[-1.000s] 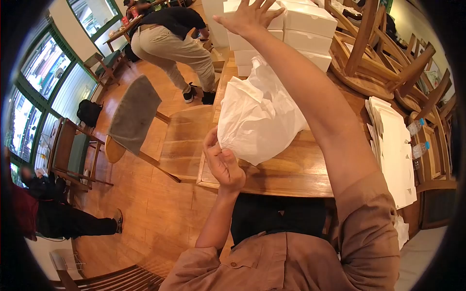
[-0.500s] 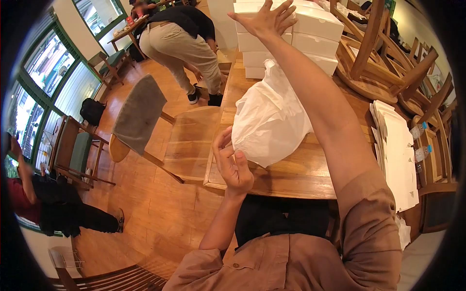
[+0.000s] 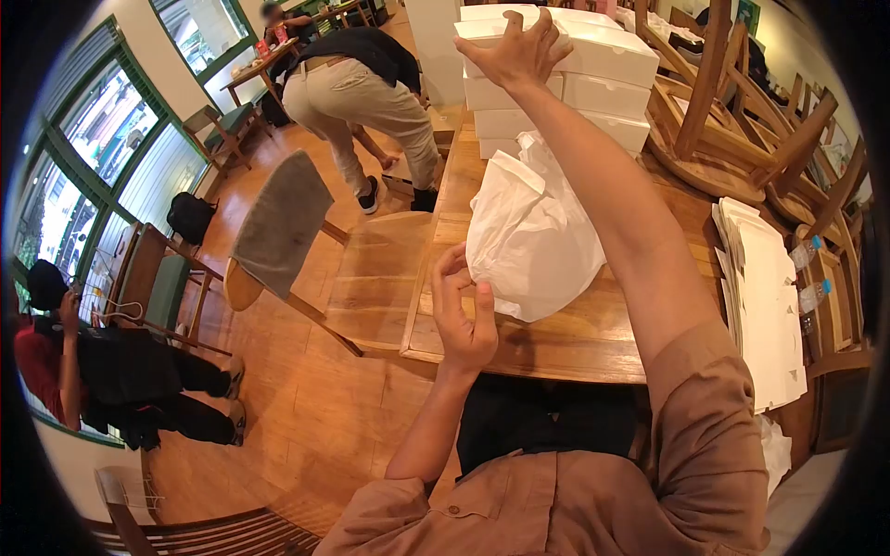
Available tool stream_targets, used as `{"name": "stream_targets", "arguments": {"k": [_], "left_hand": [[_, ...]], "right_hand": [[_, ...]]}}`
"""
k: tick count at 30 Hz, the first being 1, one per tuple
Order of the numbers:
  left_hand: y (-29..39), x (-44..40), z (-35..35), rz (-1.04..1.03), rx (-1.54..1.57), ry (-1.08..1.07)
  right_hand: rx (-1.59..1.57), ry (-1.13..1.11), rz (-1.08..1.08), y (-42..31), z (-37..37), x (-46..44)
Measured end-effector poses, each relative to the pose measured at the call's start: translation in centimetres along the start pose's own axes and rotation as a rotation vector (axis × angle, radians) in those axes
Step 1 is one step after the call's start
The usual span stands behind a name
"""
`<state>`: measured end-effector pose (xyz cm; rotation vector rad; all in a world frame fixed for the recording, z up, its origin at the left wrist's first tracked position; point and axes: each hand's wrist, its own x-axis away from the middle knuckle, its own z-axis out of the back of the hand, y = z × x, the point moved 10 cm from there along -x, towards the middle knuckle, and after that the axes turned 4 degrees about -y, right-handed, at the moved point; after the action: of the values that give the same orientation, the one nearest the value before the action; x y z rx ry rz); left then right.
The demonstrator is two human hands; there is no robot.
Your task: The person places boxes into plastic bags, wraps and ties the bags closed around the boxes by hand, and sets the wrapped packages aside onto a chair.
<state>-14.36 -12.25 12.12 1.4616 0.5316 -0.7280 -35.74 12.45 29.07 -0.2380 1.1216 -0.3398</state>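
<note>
Your right grip is spread wide, released, just at the stacked white boxes. Your left grip curls at the lower-left edge of the white plastic bag resting on the wooden counter; whether it pinches the plastic, I can't tell.

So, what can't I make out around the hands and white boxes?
Head view: inside the white bag, hidden by its folds.
Head view: inside the white boxes, hidden by closed lids.
Head view: whether the right hand touches a box; its back hides the palm.
</note>
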Motion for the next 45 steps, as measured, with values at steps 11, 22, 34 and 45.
{"name": "stream_targets", "arguments": {"k": [11,22,34,45], "left_hand": [[-1.2,0.1,-1.2,0.111,0.044,-0.068],[-1.2,-1.2,-0.1,0.161,0.091,-0.044],[0.3,-0.5,-0.8,0.262,-0.016,-0.059],[7.3,-5.7,-3.1,0.082,-0.209,0.023]], "right_hand": [[-0.132,0.232,0.076,-0.3,8.7,-2.3],[-1.135,-0.126,0.056,12.9,17.3,-3.9],[-1.846,-0.469,-0.277,24.9,22.5,10.5],[-0.936,-0.421,-0.146,30.4,24.9,22.8]]}}
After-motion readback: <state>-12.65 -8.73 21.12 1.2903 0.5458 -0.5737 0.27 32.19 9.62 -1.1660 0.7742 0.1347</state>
